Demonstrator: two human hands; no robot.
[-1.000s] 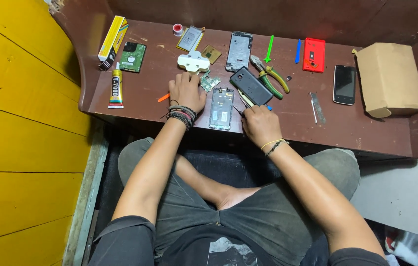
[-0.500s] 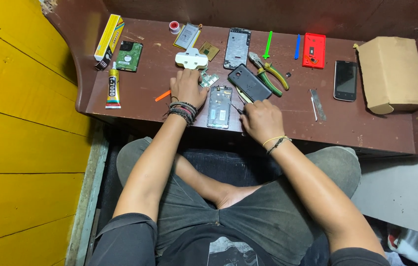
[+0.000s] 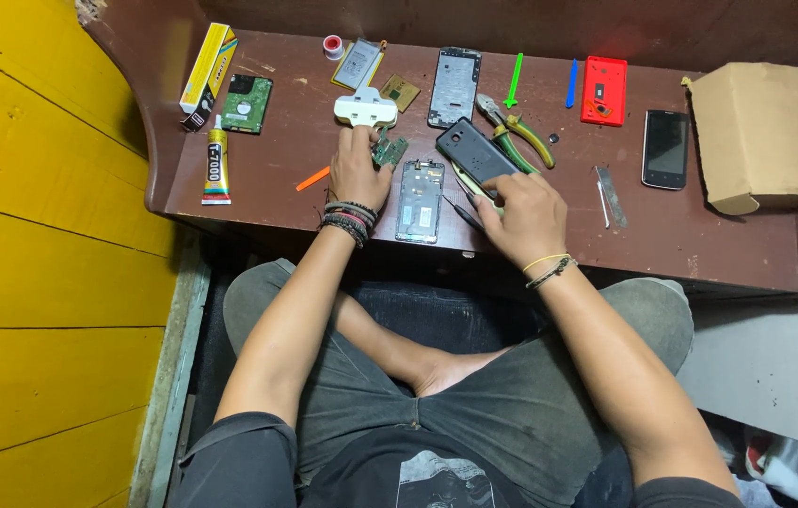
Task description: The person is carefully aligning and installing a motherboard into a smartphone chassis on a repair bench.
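My left hand (image 3: 354, 171), with bead bracelets at the wrist, reaches forward. Its fingertips pinch a small green circuit board (image 3: 390, 150) just below a white plug adapter (image 3: 364, 107). An opened phone body (image 3: 420, 198) lies face up between my hands near the desk's front edge. My right hand (image 3: 523, 214) is closed around a thin dark-tipped tool (image 3: 462, 209) that points left toward the opened phone. Its fingers also rest against a black phone (image 3: 474, 152) lying at a slant.
On the brown desk (image 3: 662, 235) lie a yellow box (image 3: 207, 68), a hard drive (image 3: 249, 102), a glue tube (image 3: 215, 169), an orange pick (image 3: 312, 178), a battery (image 3: 359, 64), a phone frame (image 3: 454, 87), pliers (image 3: 518, 134), a red case (image 3: 603, 89), a smartphone (image 3: 666, 149) and a cardboard box (image 3: 757, 132).
My left hand has slid forward from beside the opened phone to the green circuit board. My right hand has shifted right, up against the black phone.
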